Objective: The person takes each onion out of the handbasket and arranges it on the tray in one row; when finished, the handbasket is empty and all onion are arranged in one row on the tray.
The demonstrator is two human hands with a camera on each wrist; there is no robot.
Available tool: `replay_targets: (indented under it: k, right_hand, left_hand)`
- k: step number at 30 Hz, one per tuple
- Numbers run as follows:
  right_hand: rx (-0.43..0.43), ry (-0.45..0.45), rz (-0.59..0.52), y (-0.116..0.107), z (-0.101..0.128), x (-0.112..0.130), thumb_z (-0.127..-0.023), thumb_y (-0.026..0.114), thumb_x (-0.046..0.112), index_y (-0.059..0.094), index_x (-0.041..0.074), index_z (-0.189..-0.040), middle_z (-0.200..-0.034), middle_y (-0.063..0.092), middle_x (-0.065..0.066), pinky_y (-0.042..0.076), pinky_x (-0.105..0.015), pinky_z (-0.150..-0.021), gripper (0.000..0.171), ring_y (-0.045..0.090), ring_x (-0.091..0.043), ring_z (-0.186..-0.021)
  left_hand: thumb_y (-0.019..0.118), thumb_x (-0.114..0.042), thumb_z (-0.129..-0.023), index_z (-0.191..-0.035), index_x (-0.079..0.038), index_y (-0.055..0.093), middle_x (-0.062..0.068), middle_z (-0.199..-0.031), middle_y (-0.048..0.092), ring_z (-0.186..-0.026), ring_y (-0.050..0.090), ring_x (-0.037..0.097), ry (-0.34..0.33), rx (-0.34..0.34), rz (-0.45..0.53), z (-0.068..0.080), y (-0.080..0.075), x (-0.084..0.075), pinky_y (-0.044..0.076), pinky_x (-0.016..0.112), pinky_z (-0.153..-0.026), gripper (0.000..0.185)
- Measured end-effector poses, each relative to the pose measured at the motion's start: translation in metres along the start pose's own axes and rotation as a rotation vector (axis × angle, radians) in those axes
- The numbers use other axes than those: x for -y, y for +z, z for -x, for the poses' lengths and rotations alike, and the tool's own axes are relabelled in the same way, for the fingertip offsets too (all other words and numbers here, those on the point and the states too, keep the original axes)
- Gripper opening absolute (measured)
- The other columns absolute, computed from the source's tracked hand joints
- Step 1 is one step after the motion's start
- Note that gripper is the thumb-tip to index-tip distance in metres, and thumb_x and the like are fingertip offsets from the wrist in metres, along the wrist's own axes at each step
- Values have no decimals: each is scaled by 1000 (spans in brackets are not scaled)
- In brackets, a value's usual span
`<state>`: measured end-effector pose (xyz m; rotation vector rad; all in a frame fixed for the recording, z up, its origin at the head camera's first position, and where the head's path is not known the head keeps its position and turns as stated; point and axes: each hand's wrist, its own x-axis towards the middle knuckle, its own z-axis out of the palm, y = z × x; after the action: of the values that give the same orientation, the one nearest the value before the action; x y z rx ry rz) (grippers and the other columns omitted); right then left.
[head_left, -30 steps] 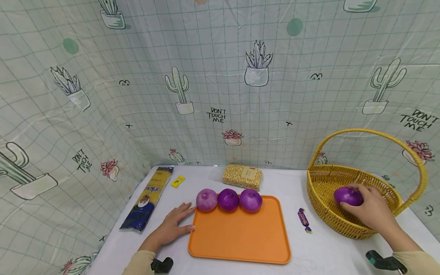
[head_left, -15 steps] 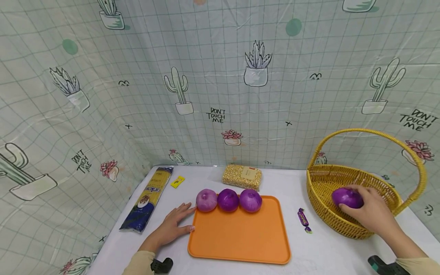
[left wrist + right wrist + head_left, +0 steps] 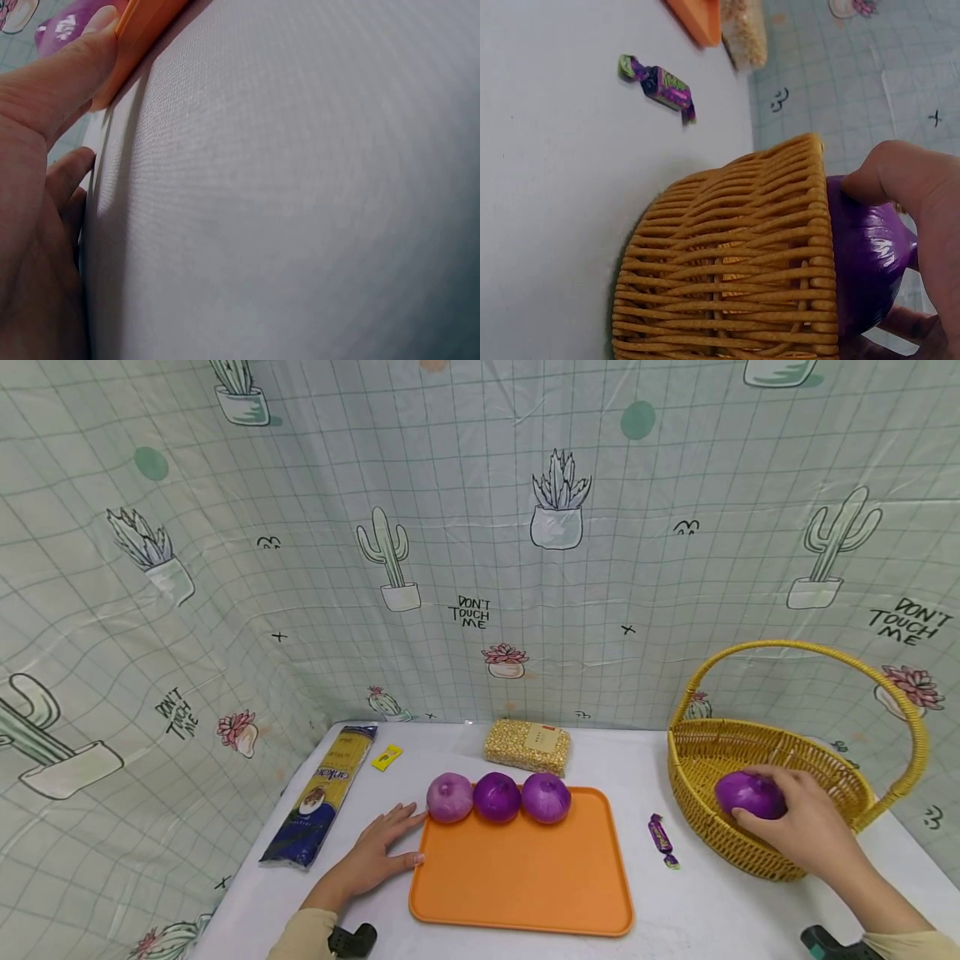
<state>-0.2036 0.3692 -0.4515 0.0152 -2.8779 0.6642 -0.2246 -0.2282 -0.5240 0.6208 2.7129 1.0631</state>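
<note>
While sitting inside the yellow basket (image 3: 750,852), the purple onion (image 3: 748,794) is being cupped by the right hand (image 3: 806,827); it is looking smooth, firm, probably slippery, best gripped around its middle. Left hand (image 3: 372,860) is lying flat, fingers spread, touching the orange tray (image 3: 525,877) on the table (image 3: 705,910)

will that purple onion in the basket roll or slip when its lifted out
The onion is round, so it would probably roll if set on the flat table. Its skin looks glossy, so perhaps a little slippery. The right hand grips it with fingers curled round, which should hold it inside the basket.
</note>
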Motion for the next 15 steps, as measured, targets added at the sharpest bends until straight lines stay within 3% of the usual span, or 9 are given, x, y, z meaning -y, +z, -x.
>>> replay_targets:
  k: [15]
  right_hand:
    - [-11, -27, -32, -1, 7, 17, -86, 81, 40, 51, -1, -137, -128, 39, -39, 54, -72, -74, 72, 47, -61, -106]
  left_hand:
    - [71, -40, -95, -152, -10, 48, 22, -161, 34, -152, 16, 48, -10, 3, -9, -1, 0, 1, 4, 67, -120, 69]
